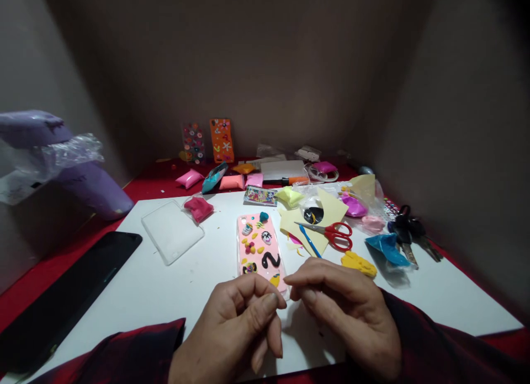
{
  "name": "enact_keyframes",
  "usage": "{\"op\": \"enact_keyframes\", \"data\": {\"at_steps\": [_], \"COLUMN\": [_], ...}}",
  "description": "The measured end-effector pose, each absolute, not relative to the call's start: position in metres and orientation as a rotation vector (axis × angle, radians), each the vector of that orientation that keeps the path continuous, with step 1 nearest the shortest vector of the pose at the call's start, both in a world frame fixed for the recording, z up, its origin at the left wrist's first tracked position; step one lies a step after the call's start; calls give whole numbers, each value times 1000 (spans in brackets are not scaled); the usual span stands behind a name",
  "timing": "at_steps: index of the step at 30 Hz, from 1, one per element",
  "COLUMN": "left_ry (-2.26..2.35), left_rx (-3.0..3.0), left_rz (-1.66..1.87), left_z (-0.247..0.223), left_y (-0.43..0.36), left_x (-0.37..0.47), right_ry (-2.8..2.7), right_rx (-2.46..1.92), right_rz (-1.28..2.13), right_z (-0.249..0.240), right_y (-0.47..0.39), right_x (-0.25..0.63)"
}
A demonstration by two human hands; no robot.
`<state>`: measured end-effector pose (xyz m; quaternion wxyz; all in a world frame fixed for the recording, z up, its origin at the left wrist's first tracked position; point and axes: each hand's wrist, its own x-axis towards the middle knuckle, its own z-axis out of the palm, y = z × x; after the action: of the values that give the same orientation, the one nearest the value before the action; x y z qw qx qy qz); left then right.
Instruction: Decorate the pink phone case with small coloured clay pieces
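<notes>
Head view held left hand (232, 320) and right hand (351, 312), fingers (259, 283) bent inward, whether pinching anything I could not tell; one decorated pink phone case (253, 240) lay flat on the white worktop (157, 296) just beyond them.

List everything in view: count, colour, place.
Decorated case: 1, pink, centre
Standing cases: 2, orange, multicoloured, back
Bare case: 1, clear, left
Slab: 1, black, far left
Device: 1, lilac, far left
Wrap: several, clear, both sides
Packets: about 11, mixed colours, scattered
Picture card: 1, multicoloured, back centre
Scissors: 1, red handles, right
Stick: 1, blue, beside scissors
Papers: several, pale yellow, under scissors
Disc: 1, black, behind scissors
Lump: 1, yellow, right
Keys: several, dark, far right
Box: 1, white, back
Tool: 1, black-orange, back
Cable: 1, white, back
Table: 1, white, foreground
Surround: 1, red, around table
Walls: 3, greyish, surrounding
Sleeves: 2, dark red, bottom
Left grip: 1, bare, bottom centre
Right grip: 1, bare, bottom right
</notes>
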<state>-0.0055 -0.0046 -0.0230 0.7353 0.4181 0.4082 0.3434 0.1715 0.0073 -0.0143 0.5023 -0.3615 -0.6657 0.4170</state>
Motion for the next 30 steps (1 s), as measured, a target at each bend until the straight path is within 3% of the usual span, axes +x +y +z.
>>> {"op": "enact_keyframes", "data": {"at_steps": [13,30], "left_ry": [984,1002], "left_rx": [955,1005], "left_rz": [714,675], "left_z": [-18,-14], "left_y": [-6,-7], "left_x": [-4,-4], "right_ry": [-1118,-1237], "right_rx": [-824,-947], "right_rz": [1972,1911], "right_z": [-24,-19], "right_y": [18,16], "right_x": [173,174]}}
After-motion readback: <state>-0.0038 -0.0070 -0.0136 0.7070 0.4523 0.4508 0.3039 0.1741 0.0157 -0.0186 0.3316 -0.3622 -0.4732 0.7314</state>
